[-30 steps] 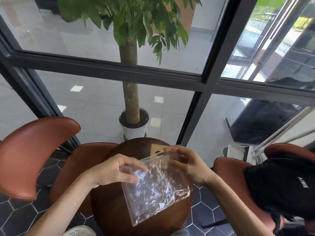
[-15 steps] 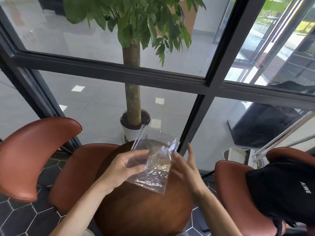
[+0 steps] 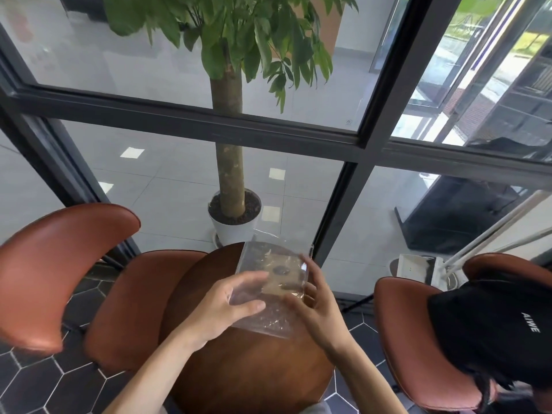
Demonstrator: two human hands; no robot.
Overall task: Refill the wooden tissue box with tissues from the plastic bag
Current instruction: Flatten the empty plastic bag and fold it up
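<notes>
The clear, crinkled plastic bag [image 3: 270,282] is held up above the round dark-brown wooden table [image 3: 254,369], its long axis running from near the wrists up and away toward the window, one short edge pointing at the white pot of the tree [image 3: 234,231] and the other hanging low between the two palms. It tilts so its flat face looks up at the camera.

The left hand [image 3: 230,306] comes in from the lower left with the forearm slanting up across the table; its fingers are curled and pinch the bag's left edge, the thumb lying over the top face. The right hand [image 3: 316,309] comes in from the lower right, palm turned inward, thumb pressed on the bag's lower right part and fingertips reaching up along its right edge, so it grips the bag too.

The bag lies between the hands and reaches beyond the fingertips of both. Seen through the plastic, just past the fingers of both hands, is the pale square wooden tissue box [image 3: 283,279] with a dark oval opening in its top; whether it rests on the table or touches the bag cannot be told.
</notes>
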